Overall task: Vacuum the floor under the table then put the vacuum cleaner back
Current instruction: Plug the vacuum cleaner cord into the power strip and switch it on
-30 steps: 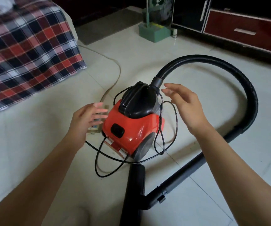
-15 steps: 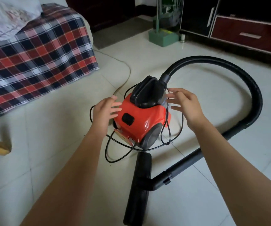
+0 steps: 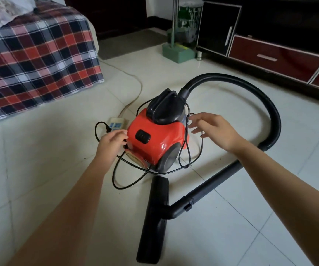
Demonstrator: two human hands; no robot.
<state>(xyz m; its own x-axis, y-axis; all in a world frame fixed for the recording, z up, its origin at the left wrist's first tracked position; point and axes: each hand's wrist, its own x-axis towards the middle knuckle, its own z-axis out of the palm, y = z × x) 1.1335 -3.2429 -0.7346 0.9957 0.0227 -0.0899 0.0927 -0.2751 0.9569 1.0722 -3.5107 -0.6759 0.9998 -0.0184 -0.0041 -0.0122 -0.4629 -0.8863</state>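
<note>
The vacuum cleaner [image 3: 158, 144] stands on the floor [image 3: 39, 179] in front of me. It is a small red body with hard, smooth plastic sides. I judge it is not very heavy, but the rounded shell gives little hold and could slip. The black handle [image 3: 164, 106] on top of the body is therefore the proper place to lift it.

The hose [image 3: 269, 116] leaves the body behind the handle and makes a big arc to the right of the body. It comes back as a stiff tube [image 3: 212, 185] to the floor nozzle [image 3: 154, 217], which lies just in front of the body. The hose looks flexible and would likely drag and swing after the body, while the tube will not bend. The thin black cord [image 3: 116, 181] hangs in loose loops around the body. It is soft and could easily tangle or catch under a wheel.

My left grip [image 3: 112, 143] is against the left side of the body, with fingers curled where the cord passes. I cannot tell if it pinches the cord or only touches the shell, because the fingertips are hidden. My right grip [image 3: 214, 131] is wide, with fingers spread, just to the right of the body at the cord loops, and it holds nothing.

A power strip [image 3: 116, 124] lies just behind the body on its left side. It is not clear whether the plug sits in it. The far side of the body is hidden, and no table shows here.
</note>
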